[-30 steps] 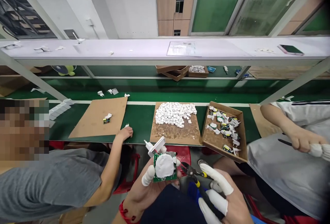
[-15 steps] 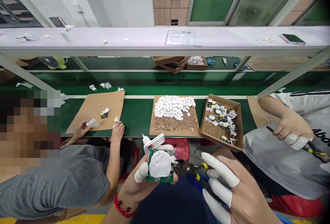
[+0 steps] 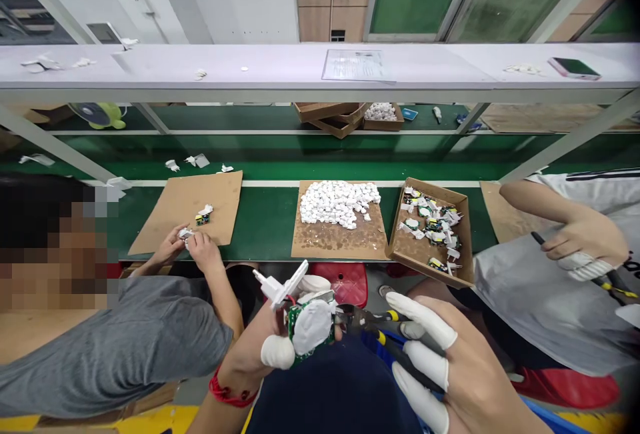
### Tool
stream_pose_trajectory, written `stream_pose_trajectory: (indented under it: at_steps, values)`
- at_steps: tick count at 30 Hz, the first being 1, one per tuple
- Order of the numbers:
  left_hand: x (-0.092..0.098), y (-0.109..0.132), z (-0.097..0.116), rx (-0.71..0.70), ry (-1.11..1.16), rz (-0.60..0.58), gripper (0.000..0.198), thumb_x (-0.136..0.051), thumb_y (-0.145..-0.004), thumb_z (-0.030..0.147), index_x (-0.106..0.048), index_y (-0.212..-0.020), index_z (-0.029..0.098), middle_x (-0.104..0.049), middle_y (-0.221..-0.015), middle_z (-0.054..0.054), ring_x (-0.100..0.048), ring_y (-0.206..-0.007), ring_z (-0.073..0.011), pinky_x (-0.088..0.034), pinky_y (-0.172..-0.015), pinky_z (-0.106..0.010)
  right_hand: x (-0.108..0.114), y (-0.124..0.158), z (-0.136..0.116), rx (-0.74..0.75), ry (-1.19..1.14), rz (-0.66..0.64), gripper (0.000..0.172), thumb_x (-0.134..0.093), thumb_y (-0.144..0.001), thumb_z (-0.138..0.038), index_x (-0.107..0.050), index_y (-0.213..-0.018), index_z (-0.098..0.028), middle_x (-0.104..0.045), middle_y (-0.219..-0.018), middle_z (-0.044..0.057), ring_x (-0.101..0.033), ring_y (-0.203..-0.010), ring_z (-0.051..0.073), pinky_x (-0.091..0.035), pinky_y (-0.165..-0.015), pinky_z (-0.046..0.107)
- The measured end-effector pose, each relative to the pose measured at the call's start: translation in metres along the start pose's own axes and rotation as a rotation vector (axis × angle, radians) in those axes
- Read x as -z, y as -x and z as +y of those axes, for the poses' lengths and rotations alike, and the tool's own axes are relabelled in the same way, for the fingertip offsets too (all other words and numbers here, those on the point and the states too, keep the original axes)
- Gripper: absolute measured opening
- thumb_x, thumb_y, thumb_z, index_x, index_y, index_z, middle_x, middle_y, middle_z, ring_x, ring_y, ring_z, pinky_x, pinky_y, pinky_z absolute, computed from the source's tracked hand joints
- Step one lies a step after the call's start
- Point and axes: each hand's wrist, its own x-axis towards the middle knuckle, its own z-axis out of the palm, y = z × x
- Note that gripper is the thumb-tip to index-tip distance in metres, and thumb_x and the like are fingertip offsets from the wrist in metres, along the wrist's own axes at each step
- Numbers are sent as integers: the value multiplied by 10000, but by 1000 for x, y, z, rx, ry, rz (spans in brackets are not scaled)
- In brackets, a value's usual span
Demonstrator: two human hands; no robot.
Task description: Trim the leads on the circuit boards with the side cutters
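Green circuit board (image 3: 292,322) with a round white pad (image 3: 313,327) on its face: held in the left hand (image 3: 263,335), off the counter, in front of its near edge and above the lap. Board tilted, pad side towards the viewer. Left hand pinches it; capped thumb on the board's left edge, fingers behind and mostly hidden. White plug piece (image 3: 275,289) sits up and left of the board, beside that hand; short red wire visible between them.

Right hand (image 3: 465,354), fingertips in white caps, is closed around pliers (image 3: 371,323), handles parted. Pliers' nose at the board's right edge; contact cannot be made out.

Counter (image 3: 265,221), green. At mid-length a cardboard sheet (image 3: 345,246) reaches the near edge; heap of white pieces (image 3: 340,204) over its rear part. Just right, a cardboard tray (image 3: 413,261) of plug-and-board assemblies (image 3: 436,226), front right corner out past the counter's near edge.

Left: second cardboard sheet (image 3: 220,204); at its front edge a co-worker in a grey sleeve (image 3: 165,334) holds a small white piece (image 3: 185,234) with both hands. Right: another co-worker's hand (image 3: 583,247) grips a black-and-yellow tool (image 3: 617,289).
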Motion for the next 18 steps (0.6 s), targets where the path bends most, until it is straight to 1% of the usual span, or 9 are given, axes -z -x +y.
stream_pose_trajectory:
  at_steps: [1,2,4,6,9,11,13,15,18]
  values:
    - [2,1,3,-12,-46,22,455,-835,-634,411,-738,-1043,236,-724,-839,-66,-684,-745,-207,-545,-702,-269,-1,1,0,-15,-31,-19,84,-574,-813,-129,-618,-767,-184,-511,-1352,140,-541,-1085,262,-552,-832,415]
    - [4,3,6,-26,-96,28,482,-852,-604,406,-740,-1042,237,-720,-844,-64,-682,-749,-210,-546,-705,-268,-1,3,1,-27,-51,-30,90,-564,-820,-132,-615,-769,-187,-501,-1357,139,-536,-1101,256,-556,-844,411]
    - [7,7,12,-56,-208,11,593,-889,-522,408,-726,-1071,255,-713,-866,-55,-678,-761,-207,-544,-709,-259,-1,5,1,-36,-71,-52,88,-551,-830,-140,-623,-812,-186,-478,-1367,146,-525,-1139,254,-561,-870,411]
    - [8,10,17,-101,-327,1,632,-900,-497,411,-719,-1082,255,-706,-897,-56,-675,-783,-213,-547,-738,-274,-1,7,2,-32,-83,-64,98,-553,-828,-147,-637,-866,-181,-462,-1378,158,-521,-1160,262,-565,-876,417]
    - [7,12,21,-140,-458,-33,607,-926,-472,297,-730,-1040,209,-697,-920,-79,-671,-843,-247,-542,-825,-335,-1,10,2,-15,-70,-42,108,-579,-802,-130,-647,-873,-174,-475,-1380,162,-547,-1132,277,-568,-856,428]
    - [4,11,21,-123,-420,-74,636,-924,-465,177,-718,-1065,224,-699,-901,-62,-671,-853,-230,-535,-836,-321,-1,11,1,2,-22,5,106,-598,-783,-120,-644,-865,-169,-505,-1362,163,-566,-1102,287,-565,-843,432]
    - [1,10,18,-84,-318,-91,729,-912,-479,118,-671,-1152,261,-707,-908,-37,-677,-861,-201,-525,-824,-277,-1,10,0,32,44,80,79,-602,-774,-128,-624,-841,-163,-557,-1305,169,-586,-1060,292,-567,-807,429]
    - [-2,9,14,-23,-198,-120,788,-924,-482,173,-631,-1206,272,-719,-962,-39,-689,-877,-207,-521,-815,-268,0,6,-1,64,104,170,36,-581,-776,-133,-588,-801,-158,-618,-1199,179,-608,-996,285,-573,-744,417]
    - [-4,7,6,93,37,-167,689,-908,-529,365,-649,-1157,249,-741,-973,-62,-712,-855,-231,-532,-787,-278,5,-2,-3,100,176,253,29,-540,-808,-156,-559,-786,-162,-681,-971,159,-630,-913,261,-578,-684,390]
